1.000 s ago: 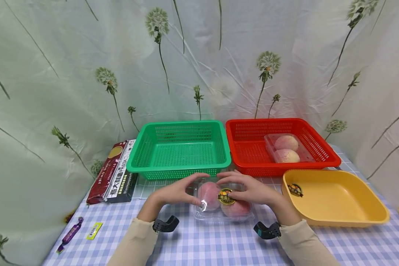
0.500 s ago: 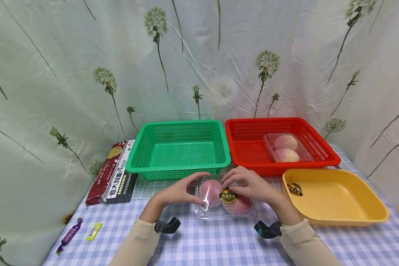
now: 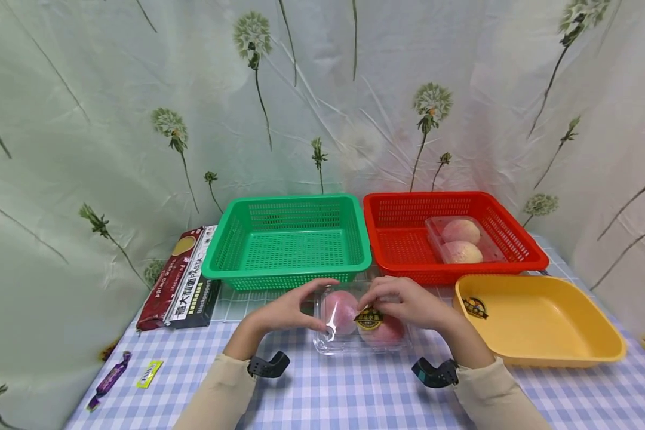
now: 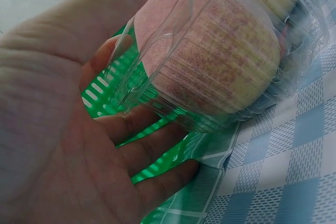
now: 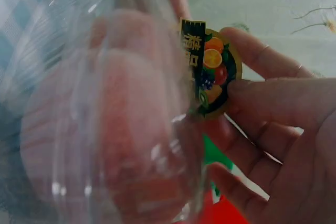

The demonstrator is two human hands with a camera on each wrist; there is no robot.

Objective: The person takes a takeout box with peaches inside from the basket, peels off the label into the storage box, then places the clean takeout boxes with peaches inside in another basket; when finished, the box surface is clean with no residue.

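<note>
A clear plastic clamshell holding two pink peaches lies on the checked tablecloth in front of the green basket. My left hand grips its left end, thumb on top and fingers curled round the far side. My right hand is at the box's right side. Its thumb and fingers pinch the edge of the round black-and-gold fruit sticker on the lid.
Behind stand a green basket and a red basket that holds another clamshell of peaches. A yellow tray with a sticker is at the right. Pasta boxes and two small sweets lie at the left.
My right hand's fingers have drawn back from over the lid to the sticker's edge. The clamshell has shifted slightly. The left hand has kept its grip.
</note>
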